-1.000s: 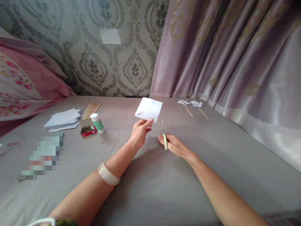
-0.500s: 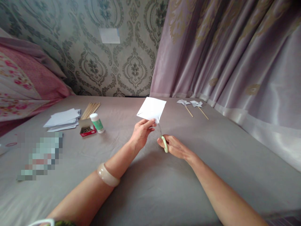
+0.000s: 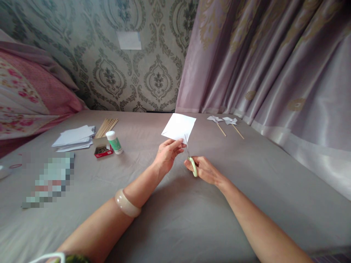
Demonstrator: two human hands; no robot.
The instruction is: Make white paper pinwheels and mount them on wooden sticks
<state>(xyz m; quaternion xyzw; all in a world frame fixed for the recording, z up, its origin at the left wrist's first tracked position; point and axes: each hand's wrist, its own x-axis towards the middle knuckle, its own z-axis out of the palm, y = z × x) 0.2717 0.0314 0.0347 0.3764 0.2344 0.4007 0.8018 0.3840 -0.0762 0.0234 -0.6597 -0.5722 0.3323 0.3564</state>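
Observation:
A white square sheet of paper is held up over the bed, pinched along its lower edge by my left hand. A short slit or crease line shows near its left corner. My right hand grips a pair of scissors by light green handles. The scissor blades point up and reach the paper's lower corner, just right of my left fingertips. How far apart the blades are is hard to make out.
At the left lie a paper stack, wooden sticks, a small red box of little metal pieces, a green-white bottle and a blurred packet. Two paper pinwheels on sticks lie back right, near the curtain.
The view has shifted slightly, so everything sits a little differently in the picture. Both hands keep their hold on the paper and scissors, with the blades still at the lower corner.

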